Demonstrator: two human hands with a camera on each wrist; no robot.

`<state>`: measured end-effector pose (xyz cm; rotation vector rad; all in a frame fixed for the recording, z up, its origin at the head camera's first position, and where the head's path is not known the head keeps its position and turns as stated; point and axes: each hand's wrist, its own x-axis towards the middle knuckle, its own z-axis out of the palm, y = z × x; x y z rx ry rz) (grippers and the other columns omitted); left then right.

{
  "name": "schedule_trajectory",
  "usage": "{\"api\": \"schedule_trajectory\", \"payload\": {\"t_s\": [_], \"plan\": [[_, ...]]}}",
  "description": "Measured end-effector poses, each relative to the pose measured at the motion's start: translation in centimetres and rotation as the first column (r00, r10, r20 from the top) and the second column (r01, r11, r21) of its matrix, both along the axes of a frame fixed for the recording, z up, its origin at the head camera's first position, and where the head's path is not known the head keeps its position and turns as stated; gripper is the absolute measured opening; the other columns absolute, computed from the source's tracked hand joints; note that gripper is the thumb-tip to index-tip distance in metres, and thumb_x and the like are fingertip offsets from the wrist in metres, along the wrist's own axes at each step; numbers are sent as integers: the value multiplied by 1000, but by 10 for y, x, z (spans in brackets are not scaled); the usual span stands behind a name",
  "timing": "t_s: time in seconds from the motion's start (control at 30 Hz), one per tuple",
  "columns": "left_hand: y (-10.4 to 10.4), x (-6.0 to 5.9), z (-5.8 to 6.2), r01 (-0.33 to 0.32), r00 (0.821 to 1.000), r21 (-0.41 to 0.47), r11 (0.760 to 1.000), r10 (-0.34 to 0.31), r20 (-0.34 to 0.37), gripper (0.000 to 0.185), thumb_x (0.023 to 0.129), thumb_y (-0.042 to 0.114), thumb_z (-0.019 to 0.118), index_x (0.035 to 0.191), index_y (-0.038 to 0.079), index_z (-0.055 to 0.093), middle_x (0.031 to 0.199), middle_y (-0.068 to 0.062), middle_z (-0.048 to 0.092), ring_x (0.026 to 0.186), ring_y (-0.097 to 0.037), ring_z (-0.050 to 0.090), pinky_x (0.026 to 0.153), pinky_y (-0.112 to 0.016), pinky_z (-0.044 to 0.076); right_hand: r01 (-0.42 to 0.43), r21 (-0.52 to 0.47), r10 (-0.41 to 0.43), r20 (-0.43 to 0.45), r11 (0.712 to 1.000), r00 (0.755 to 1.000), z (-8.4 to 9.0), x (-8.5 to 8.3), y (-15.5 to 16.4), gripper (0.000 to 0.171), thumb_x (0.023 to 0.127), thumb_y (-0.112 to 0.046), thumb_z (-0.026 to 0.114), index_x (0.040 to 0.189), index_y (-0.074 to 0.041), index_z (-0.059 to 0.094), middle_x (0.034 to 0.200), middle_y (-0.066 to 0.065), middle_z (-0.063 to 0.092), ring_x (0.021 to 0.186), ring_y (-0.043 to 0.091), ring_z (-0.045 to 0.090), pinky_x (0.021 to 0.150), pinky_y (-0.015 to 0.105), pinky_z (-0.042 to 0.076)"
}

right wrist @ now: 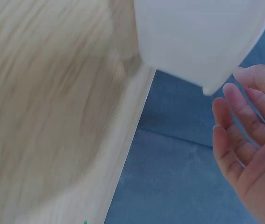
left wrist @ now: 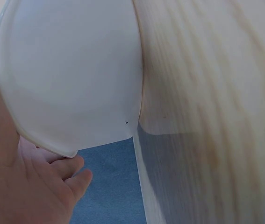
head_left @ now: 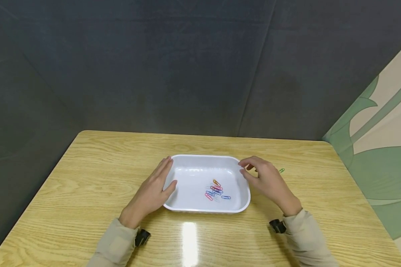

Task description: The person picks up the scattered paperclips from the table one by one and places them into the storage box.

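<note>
A white rectangular tray (head_left: 187,191) with rounded corners sits on the wooden table. Inside it, right of the middle, lies a small heap of coloured paper clips (head_left: 216,190), with one blue paper clip (head_left: 225,197) apart from them. My left hand (head_left: 153,191) rests on the tray's left rim, fingers extended and thumb over the inside; the left wrist view shows its fingers along the outer wall (left wrist: 76,74). At the far right corner, my right hand (head_left: 267,181) has loosely bent fingers close to the rim. In the right wrist view, a gap shows between those fingers and the tray (right wrist: 193,42).
A green paper clip (head_left: 282,170) lies on the table (head_left: 97,178) beyond my right hand. Dark cloth (head_left: 173,74) hangs behind the table's far edge and at the left. A leaf-patterned curtain (head_left: 387,155) is at the right.
</note>
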<state>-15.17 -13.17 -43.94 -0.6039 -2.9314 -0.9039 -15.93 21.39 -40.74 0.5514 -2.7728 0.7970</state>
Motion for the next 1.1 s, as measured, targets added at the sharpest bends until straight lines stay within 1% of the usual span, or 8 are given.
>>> {"api": "schedule_trajectory", "payload": {"t_s": [0.1, 0.2, 0.3, 0.47, 0.7, 0.87, 1.1], "plan": [[0, 0, 1, 0, 1000, 2, 1000, 0, 2, 68, 102, 32, 50, 157, 2, 24, 166, -12, 19, 154, -32, 19, 123, -50, 25, 1, 1, -1, -15, 1000, 1000, -1, 0, 8, 18, 90, -8, 70, 108, -9, 71, 103, 5, 72, 91, 24, 68, 69, 32, 52], [0, 0, 1, 2, 1000, 3, 1000, -2, 6, 68, 102, 32, 50, 157, 3, 23, 166, -12, 19, 154, -31, 18, 123, -49, 24, 10, 11, -9, -22, 1000, 1000, -1, 1, 16, 17, 90, -10, 70, 108, -10, 71, 102, 4, 72, 91, 23, 68, 69, 34, 52], [1, 0, 1, 6, 1000, 1, 1000, -6, 6, 68, 102, 32, 50, 157, 2, 23, 166, -12, 18, 154, -32, 18, 123, -50, 24, 17, 21, -16, -29, 1000, 999, -2, 3, 23, 18, 90, -11, 71, 108, -9, 71, 102, 3, 72, 90, 22, 68, 70, 36, 53], [1, 0, 2, 7, 1000, 5, 1000, -7, 3, 68, 102, 32, 50, 157, 2, 23, 166, -12, 19, 154, -32, 19, 123, -49, 24, 14, 22, -13, -44, 1000, 999, -2, 4, 34, 18, 89, -8, 72, 107, -7, 71, 101, 5, 73, 89, 24, 68, 69, 38, 54], [2, -1, 3, 4, 1000, 3, 1000, -4, 3, 68, 102, 33, 50, 157, 2, 24, 166, -12, 19, 154, -31, 19, 123, -50, 25, 21, 41, -20, -20, 999, 1000, -3, 3, 50, 19, 89, -7, 72, 107, -5, 71, 103, 9, 73, 89, 26, 69, 71, 42, 55], [3, -1, 3, -1, 1000, 2, 1000, 1, 10, 68, 103, 32, 50, 157, 3, 23, 166, -12, 19, 154, -31, 19, 123, -50, 25, 24, 46, -24, 1, 999, 1000, -8, 1, 64, 19, 90, -8, 72, 108, -3, 71, 104, 11, 73, 89, 27, 69, 71, 41, 55], [2, 0, 3, -4, 1000, 0, 1000, 4, 20, 68, 102, 33, 50, 157, 3, 23, 166, -12, 19, 154, -31, 18, 123, -50, 24, 33, 46, -33, -9, 998, 999, -13, -1, 80, 19, 89, -8, 72, 108, -2, 72, 104, 12, 73, 87, 28, 68, 69, 37, 54]]}}
